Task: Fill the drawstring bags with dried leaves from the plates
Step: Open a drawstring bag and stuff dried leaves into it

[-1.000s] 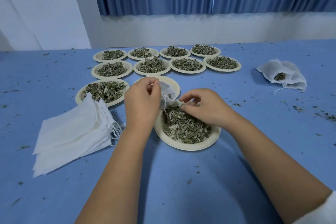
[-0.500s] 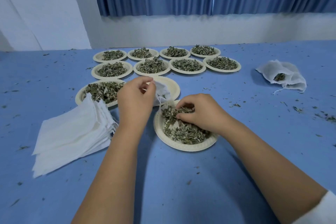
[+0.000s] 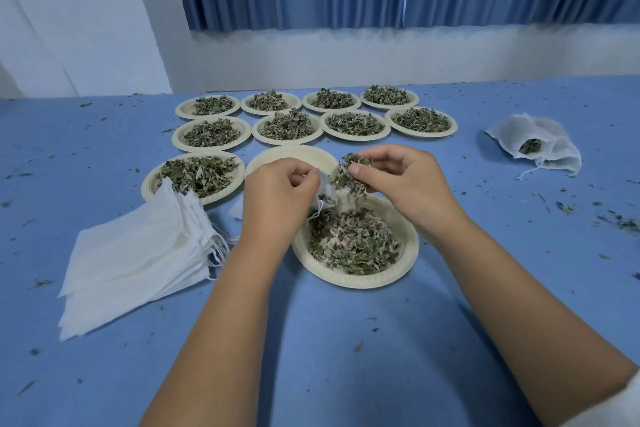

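Desk [image 3: 346, 350]: blue, strewn with leaf crumbs.
Left hand [image 3: 277, 194]: fingers curled, pinching a white drawstring bag [image 3: 323, 188] over the nearest plate [image 3: 410, 246], at its far rim.
Right hand [image 3: 408, 184]: pinching a clump of dried leaves [image 3: 349, 173] just beside the bag.
Empty bags [image 3: 138, 253]: stacked at left.

One view only, worn on my head: wide-angle, facing forward and down over the blue table [image 3: 346, 340] toward the curtained wall [image 3: 346, 55]. My left hand [image 3: 280, 191] and right hand [image 3: 408, 184] sit near the lens, mid-frame.
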Tool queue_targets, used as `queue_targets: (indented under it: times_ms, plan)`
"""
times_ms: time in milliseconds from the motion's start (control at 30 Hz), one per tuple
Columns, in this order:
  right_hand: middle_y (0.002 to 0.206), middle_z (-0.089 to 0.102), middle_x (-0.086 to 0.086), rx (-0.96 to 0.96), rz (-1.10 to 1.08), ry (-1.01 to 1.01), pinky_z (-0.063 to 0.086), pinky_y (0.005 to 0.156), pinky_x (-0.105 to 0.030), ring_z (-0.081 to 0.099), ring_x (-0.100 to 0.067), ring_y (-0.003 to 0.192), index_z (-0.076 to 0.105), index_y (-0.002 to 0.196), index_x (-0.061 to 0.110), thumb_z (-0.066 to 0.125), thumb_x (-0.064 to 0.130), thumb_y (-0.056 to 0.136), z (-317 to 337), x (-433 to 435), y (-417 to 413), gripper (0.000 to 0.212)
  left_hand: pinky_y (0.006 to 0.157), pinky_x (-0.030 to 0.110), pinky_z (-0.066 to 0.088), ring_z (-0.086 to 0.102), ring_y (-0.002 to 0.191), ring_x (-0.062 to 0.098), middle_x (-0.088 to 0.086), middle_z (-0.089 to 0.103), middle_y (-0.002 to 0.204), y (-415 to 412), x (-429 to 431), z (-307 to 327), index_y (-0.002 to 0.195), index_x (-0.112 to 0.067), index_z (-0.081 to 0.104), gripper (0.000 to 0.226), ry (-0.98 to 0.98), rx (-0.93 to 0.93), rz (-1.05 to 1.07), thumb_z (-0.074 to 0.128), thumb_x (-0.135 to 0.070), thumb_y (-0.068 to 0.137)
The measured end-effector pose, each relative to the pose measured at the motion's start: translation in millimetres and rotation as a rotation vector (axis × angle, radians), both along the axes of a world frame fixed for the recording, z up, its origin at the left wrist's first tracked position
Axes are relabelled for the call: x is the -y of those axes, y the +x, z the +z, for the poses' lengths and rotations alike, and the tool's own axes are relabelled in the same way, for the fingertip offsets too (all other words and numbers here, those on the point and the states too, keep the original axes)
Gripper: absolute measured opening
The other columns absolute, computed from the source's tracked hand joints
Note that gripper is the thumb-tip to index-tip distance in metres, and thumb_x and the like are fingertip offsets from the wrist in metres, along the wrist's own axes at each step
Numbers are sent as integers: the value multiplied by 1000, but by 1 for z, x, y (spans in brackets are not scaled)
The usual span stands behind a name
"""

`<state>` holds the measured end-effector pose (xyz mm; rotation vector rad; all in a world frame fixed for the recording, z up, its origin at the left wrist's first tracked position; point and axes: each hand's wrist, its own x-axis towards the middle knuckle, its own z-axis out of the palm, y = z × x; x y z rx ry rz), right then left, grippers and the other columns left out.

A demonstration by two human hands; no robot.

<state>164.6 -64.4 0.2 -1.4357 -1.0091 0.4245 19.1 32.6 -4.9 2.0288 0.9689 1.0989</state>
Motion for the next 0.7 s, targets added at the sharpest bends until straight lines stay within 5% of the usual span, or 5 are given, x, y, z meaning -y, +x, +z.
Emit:
queue_targets:
  times_ms: [100, 233, 367, 467, 700]
  plan:
    - [86, 76, 0, -108, -23, 67, 56, 74, -21, 71, -10, 82, 72, 90, 23, 80, 17, 79, -2, -3, -6, 16, 70, 39, 59, 66, 57, 16, -2, 66, 54, 3, 6, 1, 66, -25, 68, 22, -93, 65, -46, 66, -16, 87]
    - [82, 74, 4, 16, -40, 41, 52, 72, -18, 66, -4, 76, 70, 93, 23, 81, 18, 78, -8, -5, -12, 19, 71, 45, 60, 59, 49, 8, -3, 63, 49, 5, 10, 1, 67, -18, 69, 22, -199, 158, -99, 63, -10, 87]
    - [73, 68, 7, 206, -117, -54, 50, 70, -22, 60, -2, 68, 62, 84, 26, 83, 19, 75, -12, -6, -15, 24, 64, 35, 59, 56, 48, 7, -4, 60, 47, 7, 10, 2, 71, -17, 70, 20, -281, 228, -99, 63, -5, 85]
    - [69, 63, 17, 360, -129, -86, 42, 63, -8, 56, 9, 64, 63, 79, 26, 82, 16, 74, -13, -6, -16, 22, 58, 25, 54, 55, 47, 5, -5, 60, 47, 8, 9, 1, 74, -13, 71, 16, -293, 234, -100, 62, -5, 85]
    - [78, 68, 14, 448, -20, -211, 49, 74, -14, 62, 1, 75, 74, 89, 19, 80, 11, 75, -12, -6, -16, 17, 61, 28, 50, 58, 47, 9, -4, 61, 48, 14, 13, -3, 75, -12, 68, 16, -312, 188, -168, 59, -4, 85]
